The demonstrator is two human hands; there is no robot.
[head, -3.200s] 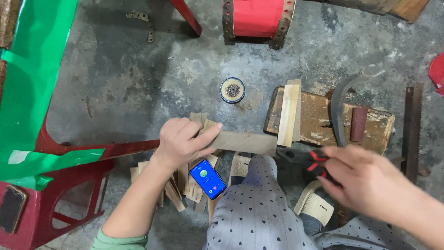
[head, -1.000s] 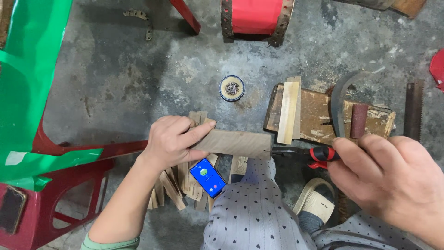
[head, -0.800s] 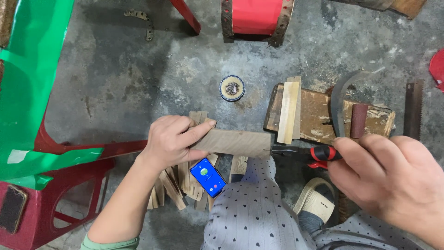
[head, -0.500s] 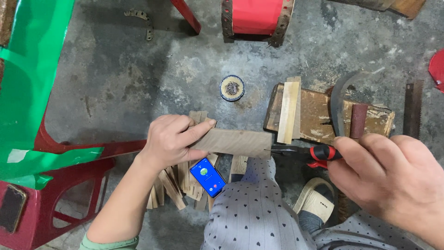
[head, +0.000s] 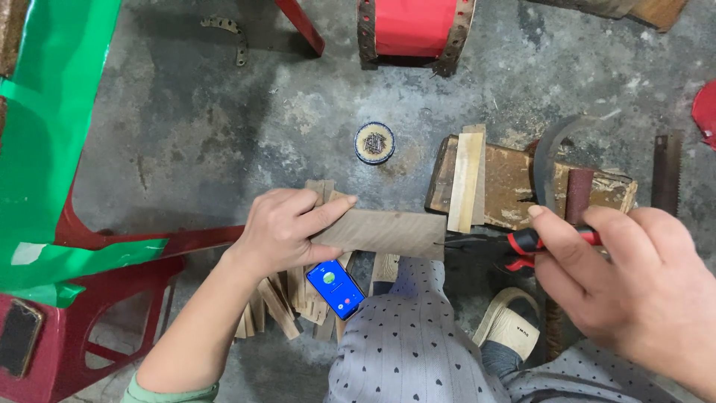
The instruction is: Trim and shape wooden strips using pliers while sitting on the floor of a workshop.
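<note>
My left hand (head: 287, 227) grips one end of a flat wooden piece (head: 388, 233) and holds it level above my knee. My right hand (head: 634, 287) is closed on the red and black handles of a pair of pliers (head: 522, 242), whose dark jaws meet the right end of the wooden piece. A phone (head: 335, 288) with a lit blue screen rests against my leg, just under the left hand. Below the left hand lies a heap of short wooden slats (head: 276, 302) on the concrete floor.
A wooden block (head: 514, 183) carries a pale slat, a curved blade (head: 548, 160) and a sandpaper-wrapped stick (head: 578, 195). A small round dish of nails (head: 374, 142) sits on the floor. A saw (head: 666, 172) lies right, a red drum (head: 414, 28) at top, red-and-green furniture (head: 45, 186) left.
Since the earliest frame my right hand has moved up and closer with the pliers, bringing their jaws to the end of the wooden piece. Over the last second both hands stay almost still.
</note>
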